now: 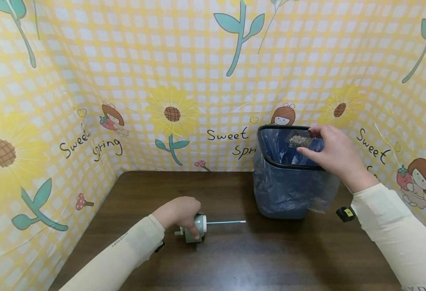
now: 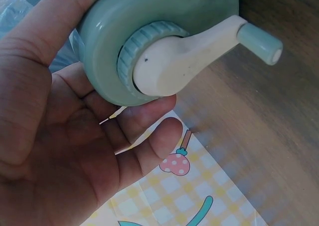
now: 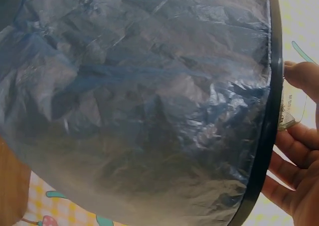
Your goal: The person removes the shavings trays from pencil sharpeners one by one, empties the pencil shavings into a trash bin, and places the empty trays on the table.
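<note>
My left hand (image 1: 181, 211) grips a green crank pencil sharpener (image 1: 200, 223) on the table, thumb on its near side. A light blue pencil (image 1: 227, 222) sticks out of the sharpener's white front, pointing right. In the left wrist view, the white crank arm (image 2: 194, 61) and its green knob (image 2: 260, 44) show up close. Over the bin's opening, my right hand (image 1: 334, 151) pinches a small clear tray (image 3: 295, 104) between thumb and fingers. Grey-brown pencil shavings (image 1: 298, 140) lie in this tray. The bin's rim hides part of it in the right wrist view.
A blue-grey trash bin (image 1: 289, 198) with a translucent bag and black rim stands at the table's back right. The dark wooden table (image 1: 220, 258) is bordered by a yellow checked cloth (image 1: 205, 76) with sunflowers. Below the right wrist is a small black device (image 1: 345, 214).
</note>
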Available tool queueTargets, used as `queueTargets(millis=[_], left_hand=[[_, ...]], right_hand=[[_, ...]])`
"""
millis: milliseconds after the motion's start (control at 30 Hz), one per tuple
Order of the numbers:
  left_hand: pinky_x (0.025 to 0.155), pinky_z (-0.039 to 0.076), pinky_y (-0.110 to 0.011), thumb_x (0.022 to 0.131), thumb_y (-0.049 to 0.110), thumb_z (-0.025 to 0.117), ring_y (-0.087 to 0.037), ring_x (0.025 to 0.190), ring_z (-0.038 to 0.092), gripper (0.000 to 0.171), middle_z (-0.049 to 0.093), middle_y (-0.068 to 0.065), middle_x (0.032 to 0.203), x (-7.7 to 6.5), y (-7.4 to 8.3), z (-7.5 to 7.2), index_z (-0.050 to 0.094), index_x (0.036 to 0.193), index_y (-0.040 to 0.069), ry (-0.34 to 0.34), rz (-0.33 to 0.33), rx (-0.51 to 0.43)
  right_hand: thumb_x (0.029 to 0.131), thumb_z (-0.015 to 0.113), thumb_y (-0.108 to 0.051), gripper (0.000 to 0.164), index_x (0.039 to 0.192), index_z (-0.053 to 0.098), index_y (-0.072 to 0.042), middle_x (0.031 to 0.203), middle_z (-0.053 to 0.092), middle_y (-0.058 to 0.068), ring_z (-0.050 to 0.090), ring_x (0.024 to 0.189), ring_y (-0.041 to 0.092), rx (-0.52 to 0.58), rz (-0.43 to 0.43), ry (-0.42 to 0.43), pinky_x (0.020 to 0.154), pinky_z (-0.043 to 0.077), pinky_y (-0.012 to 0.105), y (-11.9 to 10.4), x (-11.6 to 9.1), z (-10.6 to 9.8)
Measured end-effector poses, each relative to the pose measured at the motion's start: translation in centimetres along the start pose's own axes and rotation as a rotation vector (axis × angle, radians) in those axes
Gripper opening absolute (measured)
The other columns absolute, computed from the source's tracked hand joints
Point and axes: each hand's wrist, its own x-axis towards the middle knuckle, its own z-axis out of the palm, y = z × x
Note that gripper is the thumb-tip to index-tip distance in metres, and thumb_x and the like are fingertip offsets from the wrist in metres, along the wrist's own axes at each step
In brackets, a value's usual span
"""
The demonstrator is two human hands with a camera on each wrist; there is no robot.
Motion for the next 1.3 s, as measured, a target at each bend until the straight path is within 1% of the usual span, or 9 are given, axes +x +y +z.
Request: queueTargets(millis=[233,500,700,933,1067,1300], left_hand=[[0.069,0.052,-0.03,0.065,0.053,0.094,-0.009,0.07,0.057,0.053,0.064,0.011,0.079,-0.16,0.06,-0.03,0.075,0.098,0.016,0.009,0.0,0.0],[0.068,0.052,-0.031,0.065,0.053,0.093,-0.009,0.069,0.057,0.052,0.063,0.011,0.078,-0.27,0.11,-0.1,0.075,0.096,0.016,-0.001,-0.005,0.0],[0.067,0.052,-0.03,0.064,0.053,0.094,-0.009,0.068,0.057,0.05,0.063,0.011,0.077,-0.22,0.12,-0.12,0.074,0.092,0.017,0.008,-0.004,0.001],[0.07,0.052,-0.031,0.063,0.054,0.094,-0.01,0.07,0.056,0.054,0.063,0.011,0.078,-0.13,0.12,0.04,0.075,0.096,0.016,0.006,-0.01,0.017],[0.069,0.052,-0.031,0.064,0.055,0.094,-0.01,0.069,0.056,0.054,0.063,0.011,0.078,-0.14,0.12,0.06,0.075,0.095,0.016,0.001,-0.01,0.016],[0.068,0.051,-0.03,0.064,0.054,0.093,-0.01,0.069,0.055,0.051,0.062,0.011,0.077,-0.07,0.1,0.02,0.074,0.093,0.017,0.005,-0.009,0.014]], right_hand=[[0.087,0.081,-0.04,0.06,0.125,0.062,0.002,0.112,0.065,0.022,0.06,0.104,0.039,-0.117,-0.049,-0.011,0.091,0.045,0.059,0.11,0.15,0.28],[0.087,0.081,-0.038,0.059,0.125,0.062,0.003,0.113,0.066,0.022,0.059,0.107,0.04,-0.158,-0.068,-0.023,0.095,0.042,0.062,-0.01,0.23,0.25],[0.086,0.082,-0.037,0.059,0.126,0.062,0.003,0.113,0.065,0.022,0.059,0.106,0.04,-0.208,-0.088,-0.015,0.097,0.041,0.063,-0.1,0.09,-0.06],[0.085,0.083,-0.037,0.061,0.126,0.062,0.003,0.115,0.066,0.023,0.059,0.108,0.041,-0.242,-0.111,-0.013,0.097,0.041,0.063,0.03,0.18,0.02],[0.083,0.084,-0.037,0.062,0.125,0.063,0.004,0.114,0.066,0.024,0.059,0.109,0.042,-0.271,-0.142,0.005,0.095,0.043,0.063,0.03,0.32,0.09],[0.08,0.086,-0.037,0.064,0.123,0.064,0.004,0.109,0.066,0.023,0.06,0.103,0.043,-0.335,-0.207,0.039,0.086,0.046,0.06,0.14,0.39,0.25]])
